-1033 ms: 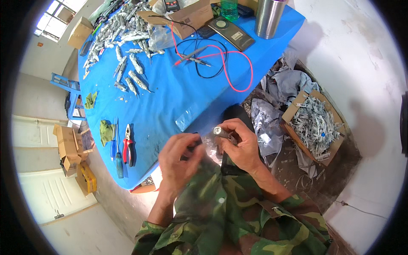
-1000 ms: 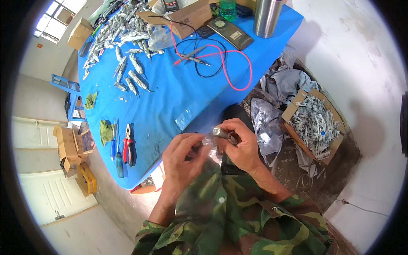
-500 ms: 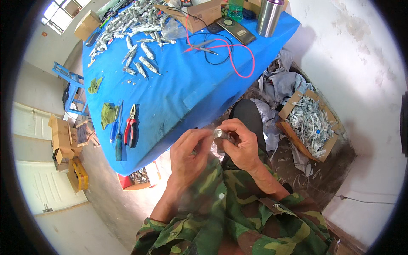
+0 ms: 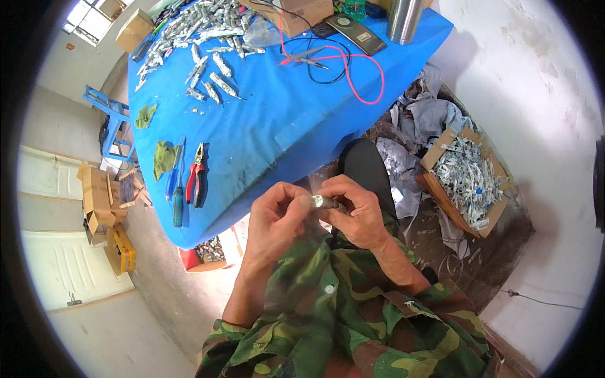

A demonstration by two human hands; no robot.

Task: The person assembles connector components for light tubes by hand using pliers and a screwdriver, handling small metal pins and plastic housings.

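Observation:
Above my lap, my right hand (image 4: 358, 215) grips a small silvery cylindrical piece (image 4: 324, 202) between thumb and fingers. It lies roughly level, and its far right end is covered by the fingers. My left hand (image 4: 277, 217) is closed in a pinch at the piece's left end, its thumb and forefinger together there. On the blue-covered table beyond my hands lie red-and-black pliers (image 4: 196, 179), a screwdriver with a teal handle (image 4: 178, 200) and a crumpled green cloth (image 4: 164, 159). Farther back are many slim silvery wrapped pieces (image 4: 224, 84), loose and heaped.
Test leads (image 4: 382, 75) in red and black, a dark flat device (image 4: 356, 34) and a steel flask (image 4: 405, 22) occupy the table's far right. A cardboard box of silvery scraps (image 4: 498, 211) stands on the floor at right. Below the table's near corner is a red box (image 4: 195, 261) of small pieces.
My left fingers have closed onto the left end of the silvery piece, which has turned from pointing up-left to nearly level. The view has shifted slightly.

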